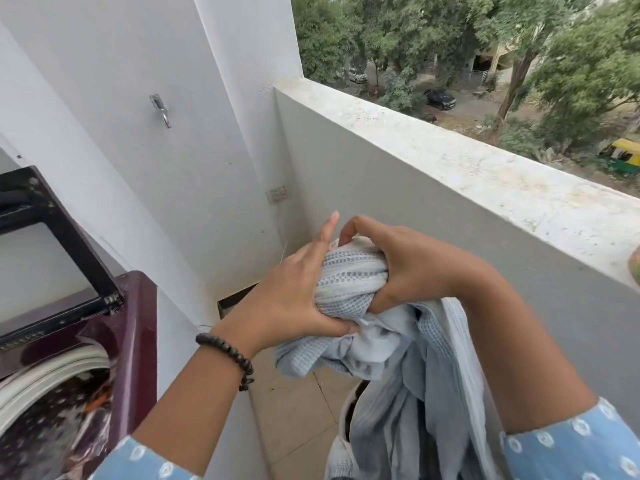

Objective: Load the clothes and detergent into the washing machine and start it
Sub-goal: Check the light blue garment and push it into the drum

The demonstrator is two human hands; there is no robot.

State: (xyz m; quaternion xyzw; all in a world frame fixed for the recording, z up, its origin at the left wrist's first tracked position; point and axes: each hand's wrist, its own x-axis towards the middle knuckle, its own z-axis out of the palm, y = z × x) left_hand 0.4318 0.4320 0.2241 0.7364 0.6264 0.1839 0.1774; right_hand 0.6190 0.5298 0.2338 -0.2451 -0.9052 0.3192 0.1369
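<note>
**Balcony wash load half in, pale blue garment next in line**

A maroon top-loading washing machine [135, 341] is standing at the left with its dark-framed glass lid [52, 244] propped open against the white wall [114, 64]. Inside the drum, dark patterned clothes [52, 427] with a streak of orange are already lying in a heap, so part of the load appears to be in.

To the right of the machine, a person in pale blue printed sleeves is holding a pale blue and white woven garment [349, 285] in the air, well apart from the drum and in front of the grey balcony parapet [450, 168]. The left hand [291, 296], with a dark beaded bracelet [228, 355] at the wrist, is pressing against the bunched cloth, its fingers [325, 237] partly extended along the bundle and the thumb hooked beneath. The right hand [412, 265] is clamping the bundle from the other side, fingers curled tightly over the top. The rest of the garment is trailing down toward a white container [341, 434] at the lower right, mostly hidden by cloth.

Judging by this, loading is under way but unfinished: this garment is not yet in the machine, no detergent is in view, the lid is up, and the wash has seemingly not been started.
</note>
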